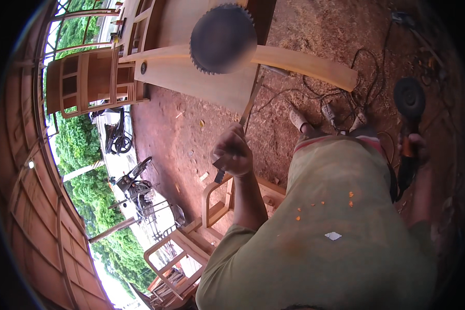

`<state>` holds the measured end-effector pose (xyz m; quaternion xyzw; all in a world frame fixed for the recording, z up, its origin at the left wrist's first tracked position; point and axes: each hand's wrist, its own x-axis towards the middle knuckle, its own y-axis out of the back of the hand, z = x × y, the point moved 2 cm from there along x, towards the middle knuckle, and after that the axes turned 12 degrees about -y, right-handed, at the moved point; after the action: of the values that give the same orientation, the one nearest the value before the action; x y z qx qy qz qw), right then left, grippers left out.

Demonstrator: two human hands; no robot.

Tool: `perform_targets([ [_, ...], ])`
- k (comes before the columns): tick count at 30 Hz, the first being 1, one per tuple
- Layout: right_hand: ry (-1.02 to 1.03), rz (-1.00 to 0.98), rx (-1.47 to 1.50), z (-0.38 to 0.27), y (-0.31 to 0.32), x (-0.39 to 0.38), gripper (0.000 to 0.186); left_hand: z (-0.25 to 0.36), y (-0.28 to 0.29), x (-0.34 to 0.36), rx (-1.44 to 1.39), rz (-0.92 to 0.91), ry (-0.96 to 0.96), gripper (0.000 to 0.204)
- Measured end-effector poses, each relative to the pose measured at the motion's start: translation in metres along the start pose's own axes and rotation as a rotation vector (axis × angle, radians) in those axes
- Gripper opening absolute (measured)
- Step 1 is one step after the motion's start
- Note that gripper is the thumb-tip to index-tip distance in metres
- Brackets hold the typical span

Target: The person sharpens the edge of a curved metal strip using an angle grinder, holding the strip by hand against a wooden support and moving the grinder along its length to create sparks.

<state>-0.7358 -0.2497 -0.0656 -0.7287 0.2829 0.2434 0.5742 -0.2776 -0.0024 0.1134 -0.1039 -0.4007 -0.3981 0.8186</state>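
Observation:
My left hand (232, 154) is closed, raised near the middle of the view. Out of its top a long thin strip (251, 103) slants up toward the workbench; a short dark jagged piece (219, 174) sticks out below the fist. I cannot tell what kind of tool this is. At the right, my right hand (421, 147) grips a handheld angle grinder (408, 144) with an orange and black body. Its round dark disc (409, 98) points away from me. Beyond my left hand, a large dark toothed saw blade (223, 39) appears over the wooden workbench (201, 88), partly blurred.
A curved wooden piece (310, 64) juts past the bench's right side. Black cables (367, 77) loop over the shavings-strewn floor (305, 31) near my feet. Wooden frames (183, 253) stand at lower left, with a wooden cabinet (82, 80) and motorcycles (134, 183) farther left.

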Motion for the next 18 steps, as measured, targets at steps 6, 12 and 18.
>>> perform_targets([
  [6,0.022,0.065,0.021,0.003,0.007,-0.002,0.045,0.000,-0.005,0.001,-0.085,0.103,0.014,0.057],
  [12,-0.038,0.093,-0.064,-0.004,0.014,-0.016,0.044,-0.005,-0.009,0.007,-0.184,0.170,0.030,0.055],
  [18,-0.005,0.063,-0.105,-0.005,-0.040,-0.014,0.047,-0.015,-0.054,-0.005,0.170,-0.102,0.371,0.050],
])
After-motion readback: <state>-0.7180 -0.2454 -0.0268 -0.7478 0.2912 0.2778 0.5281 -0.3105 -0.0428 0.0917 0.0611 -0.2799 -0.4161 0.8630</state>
